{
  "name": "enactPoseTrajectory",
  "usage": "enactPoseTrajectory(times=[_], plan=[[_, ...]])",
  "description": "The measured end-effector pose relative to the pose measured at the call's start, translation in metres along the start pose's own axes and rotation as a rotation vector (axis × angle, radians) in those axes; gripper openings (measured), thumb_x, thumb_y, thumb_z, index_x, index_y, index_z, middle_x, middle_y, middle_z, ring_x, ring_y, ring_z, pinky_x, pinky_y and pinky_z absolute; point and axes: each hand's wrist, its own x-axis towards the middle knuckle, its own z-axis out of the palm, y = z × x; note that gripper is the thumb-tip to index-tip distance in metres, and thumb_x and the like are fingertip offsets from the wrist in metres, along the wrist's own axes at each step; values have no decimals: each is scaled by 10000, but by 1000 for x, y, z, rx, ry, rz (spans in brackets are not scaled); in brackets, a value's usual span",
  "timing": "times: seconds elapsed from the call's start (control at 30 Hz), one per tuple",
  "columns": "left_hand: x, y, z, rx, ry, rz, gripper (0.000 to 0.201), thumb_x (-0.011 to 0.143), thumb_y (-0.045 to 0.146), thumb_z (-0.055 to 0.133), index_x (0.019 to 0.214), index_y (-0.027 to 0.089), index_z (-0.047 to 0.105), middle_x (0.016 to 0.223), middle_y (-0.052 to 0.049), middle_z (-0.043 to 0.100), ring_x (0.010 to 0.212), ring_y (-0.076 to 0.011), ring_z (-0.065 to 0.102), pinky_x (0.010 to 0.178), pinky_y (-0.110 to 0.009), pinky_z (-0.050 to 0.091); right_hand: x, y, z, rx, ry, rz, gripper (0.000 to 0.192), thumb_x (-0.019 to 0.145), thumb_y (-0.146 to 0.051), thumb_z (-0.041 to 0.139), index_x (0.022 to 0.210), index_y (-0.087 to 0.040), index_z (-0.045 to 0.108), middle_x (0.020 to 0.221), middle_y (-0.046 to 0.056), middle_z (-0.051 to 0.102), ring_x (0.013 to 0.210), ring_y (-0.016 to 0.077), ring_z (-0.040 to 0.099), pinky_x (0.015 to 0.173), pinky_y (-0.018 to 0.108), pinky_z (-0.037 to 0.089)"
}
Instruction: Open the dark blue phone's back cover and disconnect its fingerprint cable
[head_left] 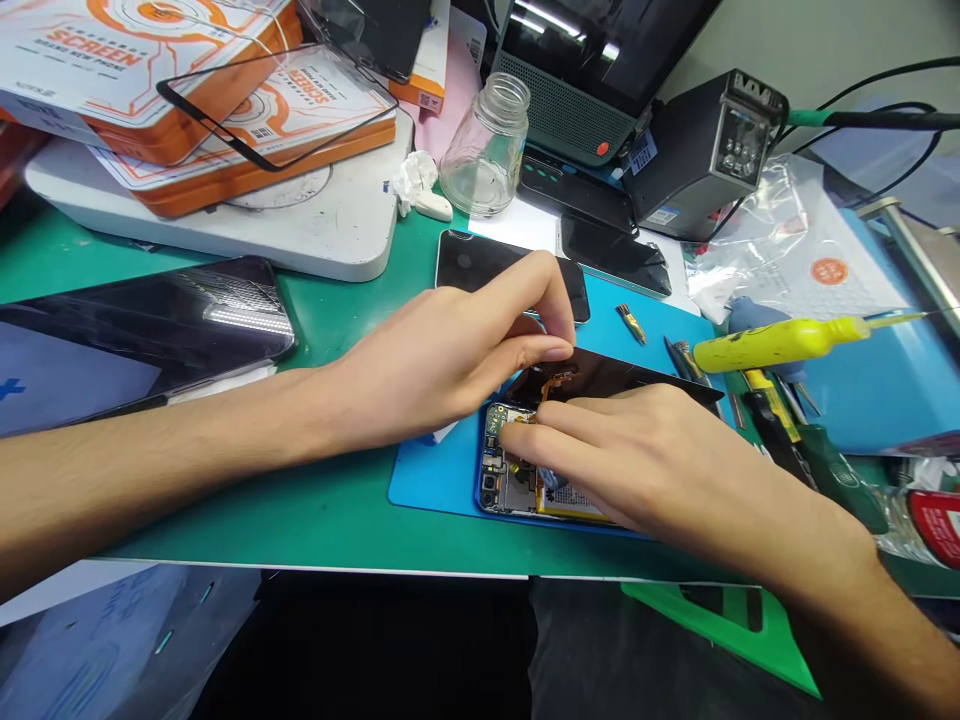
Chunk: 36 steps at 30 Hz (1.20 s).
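An opened phone [489, 495] with a blue frame lies on the blue mat, its circuit board and battery [574, 502] exposed. Behind it stands a dark phone panel [637, 373], tilted up, with an orange flex cable [556, 382] near its left end. My left hand [465, 350] pinches that panel's upper left corner between thumb and fingers. Over the open phone is my right hand [622, 450], fingers closed together with their tips at the board beside the flex cable. Whatever those fingertips hold, if anything, is hidden.
A large cracked-looking phone [150, 330] lies at left, below screen boxes [247, 120] on a white device. Farther back are a black phone [480, 265], a glass jar [487, 150] and a small brass tip [631, 324]. At right lies a yellow screwdriver [780, 345] among tools.
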Motion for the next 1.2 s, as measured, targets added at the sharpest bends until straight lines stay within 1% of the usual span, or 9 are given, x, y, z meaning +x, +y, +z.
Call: enactPoseTrajectory(times=[0.2,0.33,0.47,0.67,0.8,0.9,1.03,1.13,1.2], plan=[[0,3,0,-15,0,-57,102,1152,212,666,1126,275,590,1005,74,839,979,-133,871,737,-271,535,-1,-3,-1,-3,23,-2,274,1181,-53,477,1265,-184,702,959,-19,730,744,166,619,684,347,478],[0,5,1,-33,-2,-71,126,1139,203,667,1095,275,574,990,81,834,893,-100,827,723,-242,525,0,-4,-1,-24,48,-9,270,1155,-40,492,1239,-171,712,962,-6,747,719,179,605,666,372,479],[1,7,0,-31,-1,-97,95,1125,220,676,1100,262,595,1006,65,835,825,-95,778,711,-242,506,-7,-5,0,47,164,27,265,1211,-100,476,1209,-193,725,906,-23,768,711,144,648,660,322,465],[2,9,0,-59,8,-170,75,1119,295,692,1116,253,631,1012,19,845,912,-144,807,774,-258,530,-48,-10,5,22,434,377,242,1114,-72,581,1121,-264,726,870,-65,840,635,103,744,557,250,460],[1,0,4,-113,58,-225,202,1160,417,705,1162,216,680,949,2,780,810,-133,725,697,-252,516,-82,-25,30,-140,687,638,218,1140,-99,693,1269,-268,738,1027,-1,902,746,170,833,642,289,578],[1,-8,4,-139,122,-291,378,1179,558,701,1209,180,703,888,20,684,678,-108,594,597,-232,487,-96,-29,51,-228,782,729,246,1128,-107,741,1311,-272,753,1073,17,907,751,201,841,673,324,622],[5,-9,0,-119,215,-353,413,1168,587,724,1200,176,705,874,34,641,622,-79,511,547,-207,467,-100,-24,61,-242,803,717,295,1133,-110,737,1393,-250,738,1130,21,914,659,169,805,646,304,606],[8,0,-7,-70,299,-377,411,1165,583,730,1206,175,708,892,29,647,633,-80,520,554,-207,483,-102,-19,64,-209,784,640,233,1189,-205,666,1411,-252,719,1057,1,906,528,145,729,605,297,601],[7,10,-14,-31,349,-393,418,1162,586,736,1217,172,710,904,25,656,636,-80,530,555,-207,490,-105,-16,68,-190,770,592,235,1207,-233,607,1417,-262,707,1041,-11,903,547,158,759,600,298,613]])
